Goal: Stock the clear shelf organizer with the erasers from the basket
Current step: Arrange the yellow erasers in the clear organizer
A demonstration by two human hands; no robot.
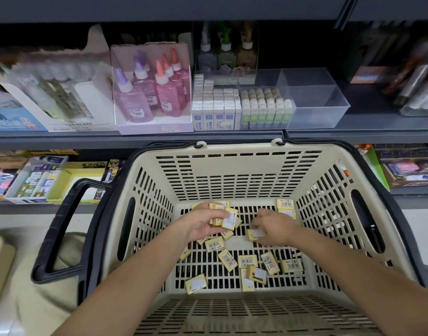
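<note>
Loose erasers (227, 259) dot the basket (232, 175) floor — gathering is in hand: the left hand (201, 225) grips a small stack, the right hand (274, 227) curls round one more. Next, likely, lift them to the clear organizer (317, 103) on the shelf (135, 138) — its right compartments empty.

Both bare forearms reached forward and down from the lower corners of the view, drawing closer to each other toward the wrists. The left hand (203, 225) was turned palm-inward, its fingers and thumb curled round a small stack of erasers (226, 219). Near it but not touching, the right hand (274, 227) lay knuckles-up, its fingers curled down and pinching a single eraser (256, 234).
</note>
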